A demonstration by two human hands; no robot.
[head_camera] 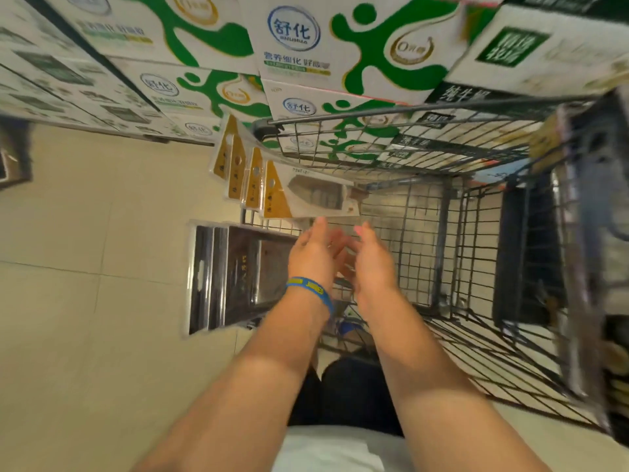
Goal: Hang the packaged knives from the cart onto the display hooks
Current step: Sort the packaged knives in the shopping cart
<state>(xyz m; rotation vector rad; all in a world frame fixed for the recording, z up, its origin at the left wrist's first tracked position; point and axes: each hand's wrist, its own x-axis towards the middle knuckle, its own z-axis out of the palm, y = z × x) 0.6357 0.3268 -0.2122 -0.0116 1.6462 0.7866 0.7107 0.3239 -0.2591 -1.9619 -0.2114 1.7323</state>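
I am holding my left hand, the one wearing the blue rubber wristband, and my right hand side by side in the middle of the frame. Both are spread, palms facing each other, fingers straight, gripping nothing.

Just above my fingertips, the white-and-yellow carded knife pack with a clear blister is lying across the corner of the grey wire shopping cart. Its long axis is running left to right, with the yellow hang-hole end pointing left. My left fingertips are nearer its lower edge. I cannot tell whether they are touching it.

More yellow-carded packs are standing on edge just to its upper left. The dark glossy flat packs are leaning at centre left, beside my left wrist.

I judge I am going for the blister pack with both hands. The cart's rim and wire wall are crowding the right side, while the beige tiled floor on the left is giving open room to draw it out. Green-and-white milk cartons are filling the top of the frame. The display hooks are not in view.
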